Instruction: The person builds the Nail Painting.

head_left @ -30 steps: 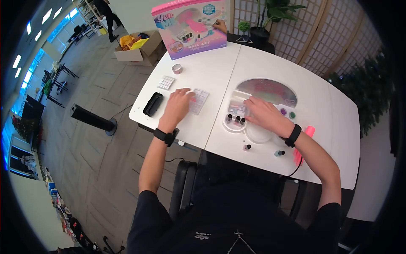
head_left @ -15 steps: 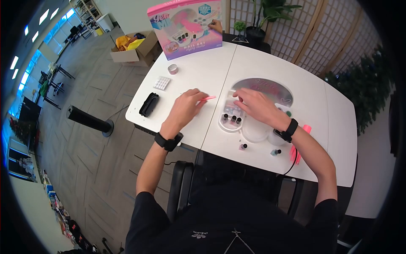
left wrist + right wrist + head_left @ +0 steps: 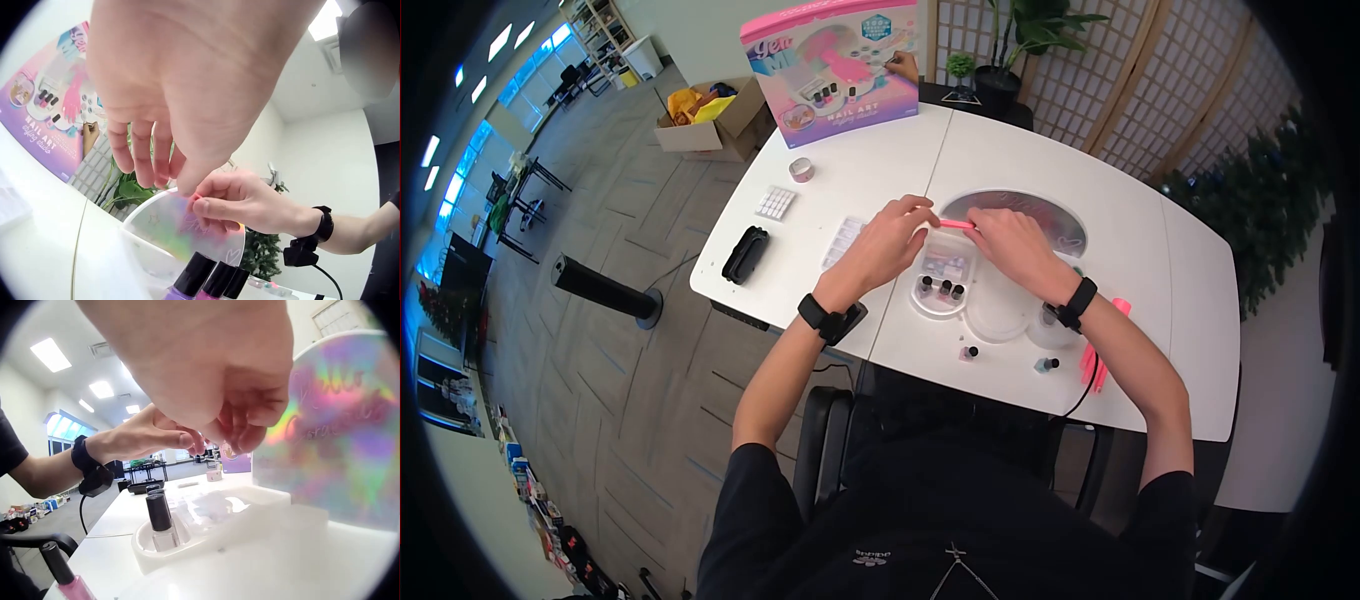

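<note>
Over the back edge of the white nail studio tray (image 3: 998,316), a slim pink stick (image 3: 957,224) spans the gap between the two hands. My left hand (image 3: 888,242) pinches its left end with thumb and fingers. At the other end, my right hand (image 3: 1012,248) grips it between thumb and fingertips; the left wrist view shows this right hand (image 3: 234,203) from the side. Below them, several black-capped nail polish bottles (image 3: 159,515) stand in the tray's left part. Behind the hands rises the shiny half-round mirror panel (image 3: 337,425).
Left on the table lie a clear compartment case (image 3: 842,242), a black open case (image 3: 745,255), a white block grid (image 3: 776,203) and a tape roll (image 3: 801,169). Two polish bottles lie at the front, near pink pieces (image 3: 1094,365). A nail art box (image 3: 836,75) stands behind.
My left hand leaves the clear case with the pink stick and moves right, toward the right hand. The right hand now holds the stick's other end.
</note>
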### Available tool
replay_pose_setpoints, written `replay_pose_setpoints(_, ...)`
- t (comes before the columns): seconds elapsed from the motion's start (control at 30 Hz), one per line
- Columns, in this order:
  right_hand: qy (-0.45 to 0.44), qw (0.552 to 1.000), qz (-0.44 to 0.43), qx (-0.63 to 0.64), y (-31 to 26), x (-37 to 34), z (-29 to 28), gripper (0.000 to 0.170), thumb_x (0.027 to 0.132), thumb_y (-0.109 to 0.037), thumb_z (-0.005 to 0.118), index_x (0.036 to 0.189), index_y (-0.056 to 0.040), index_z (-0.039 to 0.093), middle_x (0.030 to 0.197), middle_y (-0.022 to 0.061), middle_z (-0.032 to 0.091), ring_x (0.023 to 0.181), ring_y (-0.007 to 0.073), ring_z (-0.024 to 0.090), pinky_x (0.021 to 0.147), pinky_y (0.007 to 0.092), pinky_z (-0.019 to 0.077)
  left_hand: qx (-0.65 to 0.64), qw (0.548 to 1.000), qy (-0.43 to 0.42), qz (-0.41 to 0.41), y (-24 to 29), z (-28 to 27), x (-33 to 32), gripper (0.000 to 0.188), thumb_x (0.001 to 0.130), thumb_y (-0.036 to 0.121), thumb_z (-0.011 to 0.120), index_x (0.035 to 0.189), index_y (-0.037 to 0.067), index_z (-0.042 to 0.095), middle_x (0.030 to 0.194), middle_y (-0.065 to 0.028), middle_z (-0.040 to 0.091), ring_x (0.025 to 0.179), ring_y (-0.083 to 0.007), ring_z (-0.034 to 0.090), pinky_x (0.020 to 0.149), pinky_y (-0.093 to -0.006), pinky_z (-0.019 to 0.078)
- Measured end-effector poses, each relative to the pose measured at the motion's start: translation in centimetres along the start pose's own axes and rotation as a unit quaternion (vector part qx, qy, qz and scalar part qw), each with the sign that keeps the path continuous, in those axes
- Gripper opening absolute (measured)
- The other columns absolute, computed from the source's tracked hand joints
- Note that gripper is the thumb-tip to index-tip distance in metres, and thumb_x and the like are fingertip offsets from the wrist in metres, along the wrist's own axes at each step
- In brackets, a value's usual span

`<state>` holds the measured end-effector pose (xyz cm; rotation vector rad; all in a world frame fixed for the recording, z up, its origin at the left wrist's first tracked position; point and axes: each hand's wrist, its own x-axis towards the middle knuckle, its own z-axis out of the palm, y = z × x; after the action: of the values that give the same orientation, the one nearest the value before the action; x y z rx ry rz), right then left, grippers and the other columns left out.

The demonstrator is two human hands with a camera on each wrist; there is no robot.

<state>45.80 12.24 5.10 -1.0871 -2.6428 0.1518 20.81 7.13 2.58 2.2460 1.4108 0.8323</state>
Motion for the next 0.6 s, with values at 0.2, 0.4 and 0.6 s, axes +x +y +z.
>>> replay_pose_setpoints(0.2, -0.04, 0.999, -0.007, -0.028, 1.4, 0.6, 2.4, 0.016, 0.102, -0.014, 0.069, 0.101, 0.0017, 0.07, 0.087, 0.0231, 0.074, 0.082, 0.043, 0.075, 0.071, 0.0522, 0.06, 0.017, 0.998, -0.067, -0.002, -2.9, 3.0, 0.9, 0.046, 0.094, -0.004, 0.053, 0.129, 0.01, 0.08, 0.17, -0.023, 0.044, 0.151, -0.0464, 0.047, 0.125, -0.0529, 0.0425)
replay_pose_setpoints(0.4, -0.046, 0.997, -0.023, -0.056, 1.5, 1.0, 3.0, 0.019, 0.101, -0.016, 0.071, 0.102, 0.0023, 0.071, 0.088, 0.0231, 0.074, 0.085, 0.0424, 0.076, 0.071, 0.0529, 0.061, 0.021, 0.995, -0.098, -0.015, -4.6, 4.7, 2.1, 0.058, 0.087, -0.006, 0.053, 0.134, 0.013, 0.08, 0.172, -0.0239, 0.043, 0.151, -0.0473, 0.047, 0.126, -0.0543, 0.0421)
replay_pose_setpoints(0.6, -0.053, 0.997, 0.002, -0.053, 1.8, 1.0, 3.1, 0.021, 0.101, -0.018, 0.072, 0.104, 0.0027, 0.07, 0.089, 0.0239, 0.075, 0.086, 0.0425, 0.076, 0.073, 0.0519, 0.0625, 0.012, 0.99, -0.13, -0.049, -3.7, 4.5, 2.5, 0.073, 0.08, -0.014, 0.045, 0.141, 0.011, 0.076, 0.169, -0.0307, 0.045, 0.156, -0.047, 0.044, 0.131, -0.0508, 0.0365)
